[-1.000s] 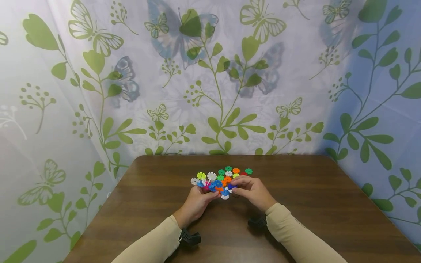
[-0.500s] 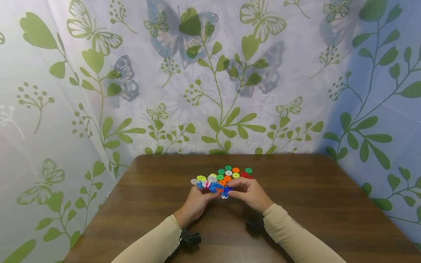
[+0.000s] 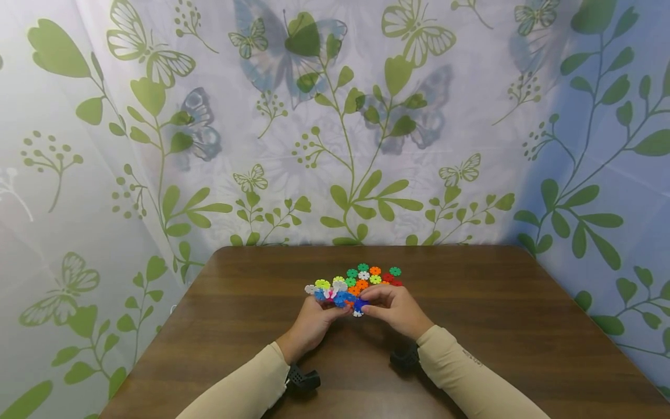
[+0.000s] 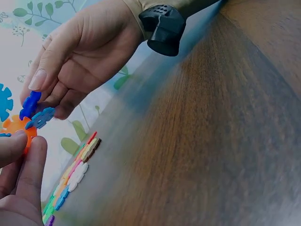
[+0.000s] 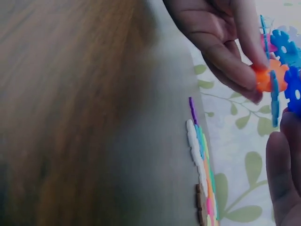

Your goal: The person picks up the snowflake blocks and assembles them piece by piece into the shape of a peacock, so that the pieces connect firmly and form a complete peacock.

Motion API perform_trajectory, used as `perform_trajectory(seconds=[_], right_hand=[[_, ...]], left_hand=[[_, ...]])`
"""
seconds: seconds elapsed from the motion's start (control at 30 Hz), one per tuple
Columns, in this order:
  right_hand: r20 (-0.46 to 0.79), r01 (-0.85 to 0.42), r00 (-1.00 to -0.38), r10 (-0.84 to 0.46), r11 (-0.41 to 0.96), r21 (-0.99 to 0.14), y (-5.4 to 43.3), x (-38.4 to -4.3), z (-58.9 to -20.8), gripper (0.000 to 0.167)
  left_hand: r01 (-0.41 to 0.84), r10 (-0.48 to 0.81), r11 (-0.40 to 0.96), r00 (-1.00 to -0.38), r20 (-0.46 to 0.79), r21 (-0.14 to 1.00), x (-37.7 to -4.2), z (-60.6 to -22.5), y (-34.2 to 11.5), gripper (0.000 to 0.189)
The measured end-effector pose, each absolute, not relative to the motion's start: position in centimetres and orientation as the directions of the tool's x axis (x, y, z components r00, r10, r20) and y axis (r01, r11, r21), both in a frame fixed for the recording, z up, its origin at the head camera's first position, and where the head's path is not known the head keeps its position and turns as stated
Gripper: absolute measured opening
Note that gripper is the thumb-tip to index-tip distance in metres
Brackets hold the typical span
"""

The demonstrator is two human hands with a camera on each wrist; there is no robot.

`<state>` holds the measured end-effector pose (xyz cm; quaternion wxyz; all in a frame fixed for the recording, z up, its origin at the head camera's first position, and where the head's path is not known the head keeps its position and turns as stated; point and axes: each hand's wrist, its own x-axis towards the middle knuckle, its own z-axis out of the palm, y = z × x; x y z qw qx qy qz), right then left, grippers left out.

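Observation:
My left hand (image 3: 310, 326) holds a linked cluster of notched plastic snowflake discs above the table. Its thumb and fingers pinch an orange disc (image 5: 272, 75) of the cluster. Blue discs (image 3: 342, 299), white discs (image 3: 340, 286), a yellow-green disc (image 3: 322, 283) and a pink one stand out from it. My right hand (image 3: 400, 308) pinches a dark blue disc (image 4: 30, 104) between thumb and fingers. That disc meets a lighter blue disc (image 4: 42, 117) slotted onto the orange one. A white disc (image 3: 358, 313) shows just below the dark blue one.
Loose discs lie flat on the brown wooden table (image 3: 471, 291) behind the hands, among them green (image 3: 363, 267), orange (image 3: 375, 270) and red (image 3: 388, 277). A black wrist mount (image 3: 303, 379) sits under each forearm. A leaf-and-butterfly curtain (image 3: 335, 145) hangs behind the table.
My right hand has moved left, bringing the dark blue disc from beside the cluster up against its right end. The cluster has tilted slightly in my left hand, which otherwise stays put.

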<state>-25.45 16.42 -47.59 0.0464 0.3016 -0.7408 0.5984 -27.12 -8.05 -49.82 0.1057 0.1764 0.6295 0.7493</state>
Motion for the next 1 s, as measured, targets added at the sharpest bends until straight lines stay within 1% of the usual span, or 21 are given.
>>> perform_trajectory(seconds=[0.17,0.4,0.53,0.67,0.8,1.0], right_hand=[[0.406,-0.49,-0.818,-0.408,0.124,-0.863,16.6,-25.6,-47.8,0.021],[0.375,-0.482,-0.823,-0.426,0.177,-0.858,16.8,-25.4,-47.3,0.022],[0.388,-0.508,-0.819,-0.424,0.218,-0.834,16.7,-25.1,-47.1,0.02],[0.386,-0.508,-0.817,-0.429,0.217,-0.834,16.6,-24.9,-47.0,0.02],[0.335,-0.46,-0.839,-0.429,0.231,-0.857,16.6,-24.9,-46.8,0.02],[0.275,-0.417,-0.846,-0.456,0.245,-0.875,16.8,-24.9,-46.4,0.018]], left_hand=[[0.159,0.383,-0.076,-0.907,0.176,0.984,-27.0,-49.7,-8.2,0.046],[0.277,0.379,0.036,-0.893,0.243,0.96,-26.8,-49.1,-8.1,0.047],[0.315,0.379,0.089,-0.888,0.26,0.945,-26.9,-49.0,-8.1,0.049],[0.329,0.377,0.134,-0.889,0.258,0.935,-27.0,-49.0,-8.2,0.049],[0.32,0.397,0.127,-0.884,0.248,0.939,-27.2,-49.0,-8.2,0.049],[0.278,0.448,0.045,-0.864,0.229,0.96,-27.4,-49.0,-8.6,0.049]])
